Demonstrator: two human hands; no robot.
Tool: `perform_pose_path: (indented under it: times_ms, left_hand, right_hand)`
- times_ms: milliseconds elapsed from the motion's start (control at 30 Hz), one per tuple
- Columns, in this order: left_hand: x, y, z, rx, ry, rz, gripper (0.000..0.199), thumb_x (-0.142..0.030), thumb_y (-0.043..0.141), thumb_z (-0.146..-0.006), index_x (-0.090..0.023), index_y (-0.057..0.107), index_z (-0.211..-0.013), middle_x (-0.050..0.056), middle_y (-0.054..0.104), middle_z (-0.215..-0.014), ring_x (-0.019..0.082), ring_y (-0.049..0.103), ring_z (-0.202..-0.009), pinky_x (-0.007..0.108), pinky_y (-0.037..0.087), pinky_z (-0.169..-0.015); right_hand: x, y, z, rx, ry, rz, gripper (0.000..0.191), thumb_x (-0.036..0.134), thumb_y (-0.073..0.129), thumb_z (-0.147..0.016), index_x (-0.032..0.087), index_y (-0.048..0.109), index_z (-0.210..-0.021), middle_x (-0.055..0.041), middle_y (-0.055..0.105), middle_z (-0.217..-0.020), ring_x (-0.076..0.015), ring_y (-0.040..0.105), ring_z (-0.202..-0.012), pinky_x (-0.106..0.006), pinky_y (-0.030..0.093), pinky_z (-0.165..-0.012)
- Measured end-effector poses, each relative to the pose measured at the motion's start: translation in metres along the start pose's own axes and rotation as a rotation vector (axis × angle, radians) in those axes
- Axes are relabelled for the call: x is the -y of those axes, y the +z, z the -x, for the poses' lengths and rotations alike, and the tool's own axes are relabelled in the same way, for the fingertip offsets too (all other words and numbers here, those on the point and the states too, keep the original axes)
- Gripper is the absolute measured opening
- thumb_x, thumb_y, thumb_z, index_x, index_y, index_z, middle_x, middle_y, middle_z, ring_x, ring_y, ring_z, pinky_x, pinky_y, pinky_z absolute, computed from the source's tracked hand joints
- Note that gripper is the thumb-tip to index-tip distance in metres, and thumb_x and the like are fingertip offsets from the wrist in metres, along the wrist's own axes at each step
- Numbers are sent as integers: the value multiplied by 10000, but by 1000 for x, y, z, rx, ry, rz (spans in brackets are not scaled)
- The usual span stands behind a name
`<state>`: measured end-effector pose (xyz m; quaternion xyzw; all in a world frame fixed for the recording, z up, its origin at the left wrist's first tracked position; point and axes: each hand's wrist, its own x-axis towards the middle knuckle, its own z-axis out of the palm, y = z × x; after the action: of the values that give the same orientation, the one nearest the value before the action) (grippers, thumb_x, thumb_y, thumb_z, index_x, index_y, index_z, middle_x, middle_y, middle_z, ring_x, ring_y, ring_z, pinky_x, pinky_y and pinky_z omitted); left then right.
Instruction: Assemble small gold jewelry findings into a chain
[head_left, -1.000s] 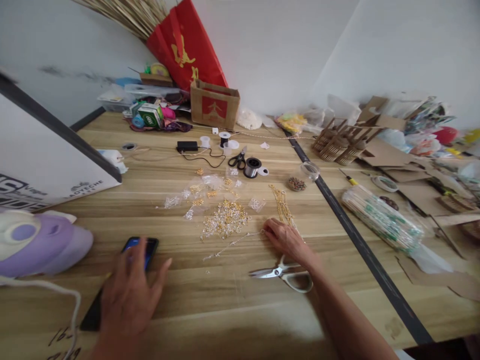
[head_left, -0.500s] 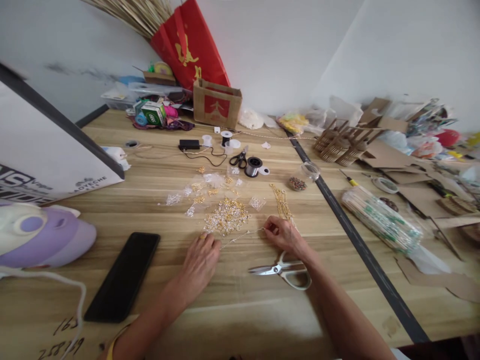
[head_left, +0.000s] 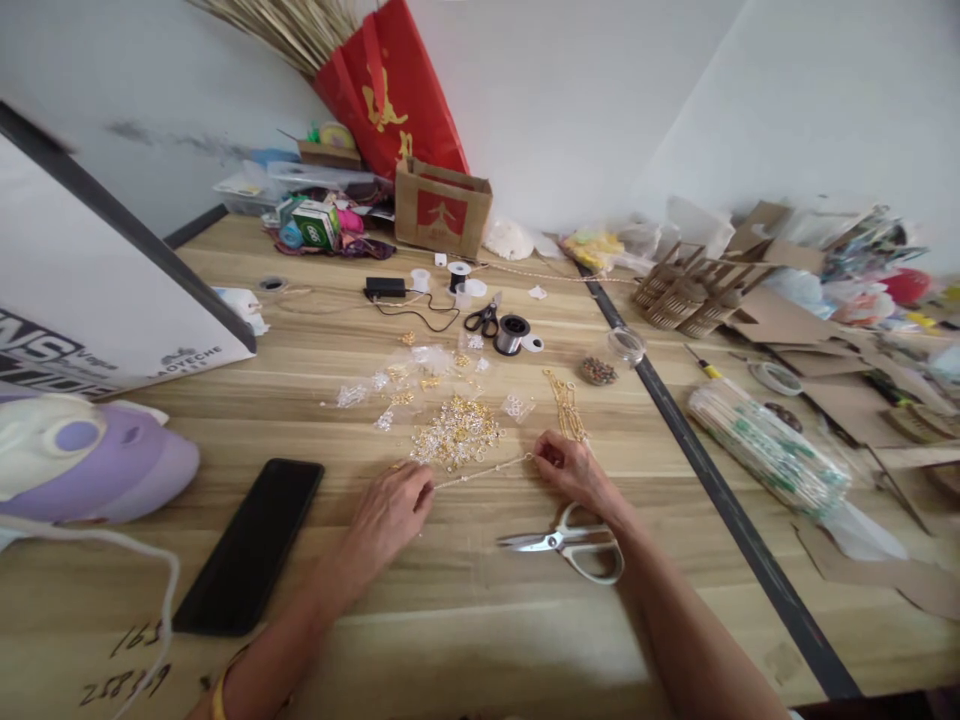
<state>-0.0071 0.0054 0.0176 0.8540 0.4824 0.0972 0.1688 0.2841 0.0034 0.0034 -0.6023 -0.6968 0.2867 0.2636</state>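
The left hand (head_left: 395, 503) and right hand (head_left: 564, 465) are pinching opposite ends of the chain (head_left: 480, 473) — fingertips closed on it. It is stretching between them over the table (head_left: 450, 620), just below the pile (head_left: 456, 432) — the scissors (head_left: 559, 541) are lying nearer the right forearm.

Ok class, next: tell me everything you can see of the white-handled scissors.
The white-handled scissors have silvery, metal-looking blades and two white loop handles, spread apart. They lie flat on the wood-grained table, blades pointing left, handles near the right hand. No fingers grip them; whether the upper loop touches that hand is unclear.
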Motion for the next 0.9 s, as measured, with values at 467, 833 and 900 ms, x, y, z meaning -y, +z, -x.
perform_pose_path:
  times_ms: [467,833,900]
  left_hand:
    - [17,7,-6,-53,-179,551,150,-315,537,-765,-180,603,-755,1,634,-668,144,593,-633,246,471,-615]
    - [20,3,-6,3,-242,799,189,-307,614,-667,-155,604,-778,11,631,-683,150,602,-656,264,496,-635]
    - [20,1,-6,-8,-226,774,184,-304,588,-686,-151,610,-786,17,628,-702,151,601,-668,267,498,-639]
  right_hand:
    - [-16,-3,-6,-24,7,-82,135,260,521,-853,174,577,-939,32,570,-641,-113,500,-561,-224,367,-546]
    - [-12,0,-3,17,26,5,70,227,511,-834,175,557,-846,9,600,-685,-127,536,-625,-231,394,-591]
    - [-11,-2,-3,38,14,-11,83,215,495,-834,172,563,-855,14,591,-688,-123,532,-624,-228,392,-591]
